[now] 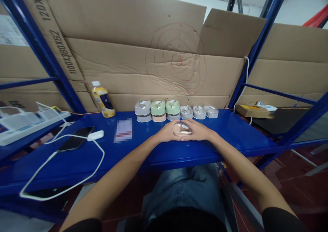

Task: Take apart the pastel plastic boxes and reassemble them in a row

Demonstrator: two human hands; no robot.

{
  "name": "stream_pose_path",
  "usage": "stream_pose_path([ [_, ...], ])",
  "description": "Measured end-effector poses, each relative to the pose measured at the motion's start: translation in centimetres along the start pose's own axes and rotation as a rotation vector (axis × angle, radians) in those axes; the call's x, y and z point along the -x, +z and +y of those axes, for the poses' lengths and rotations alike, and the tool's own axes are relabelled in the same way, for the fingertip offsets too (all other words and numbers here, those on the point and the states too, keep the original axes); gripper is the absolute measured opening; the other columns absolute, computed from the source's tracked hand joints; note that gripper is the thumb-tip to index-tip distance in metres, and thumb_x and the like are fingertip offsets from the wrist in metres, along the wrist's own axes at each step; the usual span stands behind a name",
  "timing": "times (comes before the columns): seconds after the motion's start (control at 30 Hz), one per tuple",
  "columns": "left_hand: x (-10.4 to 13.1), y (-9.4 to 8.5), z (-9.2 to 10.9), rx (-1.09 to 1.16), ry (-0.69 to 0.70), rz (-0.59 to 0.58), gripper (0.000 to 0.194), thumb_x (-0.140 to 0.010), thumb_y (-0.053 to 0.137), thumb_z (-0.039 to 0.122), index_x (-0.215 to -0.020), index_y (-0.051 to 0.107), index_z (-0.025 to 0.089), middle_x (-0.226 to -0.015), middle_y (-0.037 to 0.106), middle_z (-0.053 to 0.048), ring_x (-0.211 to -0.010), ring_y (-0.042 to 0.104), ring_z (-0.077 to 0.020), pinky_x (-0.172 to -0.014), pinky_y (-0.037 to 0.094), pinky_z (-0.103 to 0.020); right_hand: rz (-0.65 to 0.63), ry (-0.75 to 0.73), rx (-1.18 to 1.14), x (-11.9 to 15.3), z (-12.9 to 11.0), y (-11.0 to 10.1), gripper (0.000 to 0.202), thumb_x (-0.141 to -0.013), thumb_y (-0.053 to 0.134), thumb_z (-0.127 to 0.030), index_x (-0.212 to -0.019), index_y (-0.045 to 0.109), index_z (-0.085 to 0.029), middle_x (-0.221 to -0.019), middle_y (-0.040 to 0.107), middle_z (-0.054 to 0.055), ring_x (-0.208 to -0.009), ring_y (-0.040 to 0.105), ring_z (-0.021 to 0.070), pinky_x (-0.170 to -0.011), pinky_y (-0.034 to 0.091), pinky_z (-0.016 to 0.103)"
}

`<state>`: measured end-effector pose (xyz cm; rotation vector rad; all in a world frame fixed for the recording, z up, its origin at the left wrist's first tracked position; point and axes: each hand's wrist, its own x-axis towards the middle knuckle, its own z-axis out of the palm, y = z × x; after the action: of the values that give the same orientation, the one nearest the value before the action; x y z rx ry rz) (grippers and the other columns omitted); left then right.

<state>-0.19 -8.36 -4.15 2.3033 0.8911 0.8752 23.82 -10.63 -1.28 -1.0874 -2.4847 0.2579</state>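
Observation:
Both my hands are wrapped round a pinkish rounded case (182, 129) with a clear top, at the middle of the blue table. My left hand (167, 131) grips its left side and my right hand (197, 130) its right side. Just behind, green cases (158, 107) and a grey case (142, 107) sit on top of other cases in short stacks. Single grey cases (199, 112) stand to the right of the stacks in the same row.
A yellow bottle (104, 100) stands at the back left. A phone (77, 138), a white cable (102, 156), a blurred card (123, 130) and a power strip (30, 124) lie on the left. Cardboard (115, 61) walls the back; blue posts (258, 47) flank the table.

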Motion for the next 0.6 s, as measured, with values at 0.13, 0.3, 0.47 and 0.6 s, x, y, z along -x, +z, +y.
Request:
stream_pose_path([
  [0.13, 0.1, 0.1, -0.6, -0.004, -0.012, 0.026, 0.113, -0.063, 0.091, 0.056, -0.155, 0.038, 0.018, -0.150, 0.057, -0.018, -0.135, 0.057, -0.0394, -0.111, 0.048, -0.053, 0.120, -0.016, -0.051, -0.4, 0.7, 0.4, 0.082, -0.079, 0.076, -0.068, -0.146, 0.057, -0.024, -0.141, 0.063, 0.015, -0.127, 0.062, 0.0362, -0.109, 0.050, 0.053],
  [0.3, 0.1, 0.1, -1.2, -0.100, 0.074, 0.022, 0.073, -0.078, 0.083, 0.053, -0.141, 0.061, 0.024, -0.141, 0.063, -0.012, -0.133, 0.056, -0.0360, -0.116, 0.043, -0.053, 0.430, 0.217, -0.267, 0.7, 5.0, -0.8, 0.066, -0.090, 0.065, -0.064, -0.141, 0.059, -0.024, -0.131, 0.069, 0.011, -0.120, 0.065, 0.0320, -0.106, 0.051, 0.050],
  [0.47, 0.0, 0.2, -0.9, -0.149, 0.131, 0.005, 0.038, -0.094, 0.066, 0.047, -0.124, 0.076, 0.025, -0.127, 0.069, -0.011, -0.132, 0.055, -0.0323, -0.115, 0.044, -0.050, 0.445, 0.391, -0.305, 1.2, 6.4, -0.8, 0.064, -0.090, 0.061, -0.068, -0.136, 0.062, -0.025, -0.113, 0.074, 0.010, -0.105, 0.068, 0.0313, -0.100, 0.053, 0.053],
  [0.6, -0.2, 0.0, -0.6, -0.152, 0.110, 0.118, 0.038, -0.099, 0.057, 0.047, -0.122, 0.075, 0.023, -0.123, 0.068, -0.011, -0.125, 0.059, -0.0301, -0.114, 0.045, -0.049, 0.418, 0.351, -0.305, 1.0, 6.1, -0.2, 0.062, -0.090, 0.061, -0.068, -0.136, 0.062, -0.026, -0.114, 0.073, 0.010, -0.104, 0.069, 0.0307, -0.098, 0.054, 0.051],
])
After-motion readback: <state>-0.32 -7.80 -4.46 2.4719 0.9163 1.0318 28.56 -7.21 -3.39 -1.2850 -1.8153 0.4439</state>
